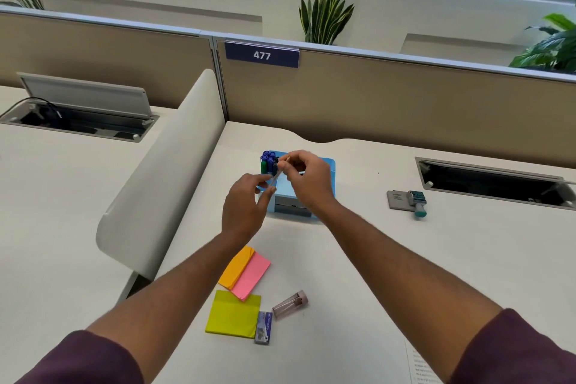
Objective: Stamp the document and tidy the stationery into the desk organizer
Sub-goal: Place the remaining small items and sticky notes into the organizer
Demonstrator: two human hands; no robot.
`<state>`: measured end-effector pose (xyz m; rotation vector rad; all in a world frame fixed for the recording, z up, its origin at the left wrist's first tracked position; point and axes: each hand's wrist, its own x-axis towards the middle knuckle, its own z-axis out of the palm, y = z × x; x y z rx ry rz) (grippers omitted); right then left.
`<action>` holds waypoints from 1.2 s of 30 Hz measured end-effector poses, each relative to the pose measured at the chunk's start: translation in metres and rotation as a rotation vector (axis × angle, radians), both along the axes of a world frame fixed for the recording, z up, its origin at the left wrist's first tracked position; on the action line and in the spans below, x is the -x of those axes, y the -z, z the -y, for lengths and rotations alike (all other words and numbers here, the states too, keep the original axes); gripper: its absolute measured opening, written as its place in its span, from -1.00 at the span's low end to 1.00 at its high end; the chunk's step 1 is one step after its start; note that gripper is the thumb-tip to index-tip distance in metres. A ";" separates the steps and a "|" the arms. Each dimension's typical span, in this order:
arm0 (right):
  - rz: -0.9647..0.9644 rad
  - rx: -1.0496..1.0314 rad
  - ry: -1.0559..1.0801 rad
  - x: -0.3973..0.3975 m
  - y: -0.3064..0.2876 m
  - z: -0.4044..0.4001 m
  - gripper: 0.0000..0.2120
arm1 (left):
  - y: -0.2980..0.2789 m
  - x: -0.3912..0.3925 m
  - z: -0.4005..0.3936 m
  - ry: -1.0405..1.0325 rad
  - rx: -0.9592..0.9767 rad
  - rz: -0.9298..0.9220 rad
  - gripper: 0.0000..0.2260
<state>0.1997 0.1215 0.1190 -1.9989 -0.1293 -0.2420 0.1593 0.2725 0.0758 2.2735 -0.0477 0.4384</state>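
A light blue desk organizer (330, 165) stands mid-desk with several blue and green markers (268, 162) upright in its back left compartment. Over it, my right hand (307, 179) pinches the top of a thin pen-like item (276, 177) and my left hand (246, 207) pinches its lower end. A green-handled stamp (417, 201) lies beside a grey ink pad (397, 199) to the right. Near me lie orange and pink sticky notes (246, 273), a yellow pad (233, 313), a small staple box (264, 327) and a clear tube (290, 304). The document's corner (420, 365) shows at the bottom edge.
A curved white divider (162, 178) borders the desk on the left, and a tan partition with a "477" sign (261, 55) closes the back. An open cable hatch (492, 182) is sunk into the desk at the right. Plants stand behind the partition.
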 end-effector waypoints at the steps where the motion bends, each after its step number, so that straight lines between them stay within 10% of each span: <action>1: 0.009 -0.008 0.044 -0.006 -0.002 -0.001 -0.90 | 0.003 -0.001 -0.003 -0.028 -0.034 -0.020 -0.71; 8: -0.066 0.133 0.078 -0.015 0.023 -0.015 -0.85 | 0.032 0.002 -0.018 0.054 -0.292 -0.336 -0.42; 24: -0.092 0.214 0.209 0.033 0.048 0.013 -0.78 | 0.048 0.023 -0.010 0.010 -0.247 -0.383 -0.37; 29: -0.225 0.292 -0.151 0.085 0.075 0.032 -0.89 | 0.052 0.034 -0.014 0.055 -0.239 -0.392 -0.36; 36: -0.449 0.645 -0.565 0.125 0.106 0.062 -0.47 | 0.032 0.022 -0.014 0.115 -0.347 -0.352 -0.30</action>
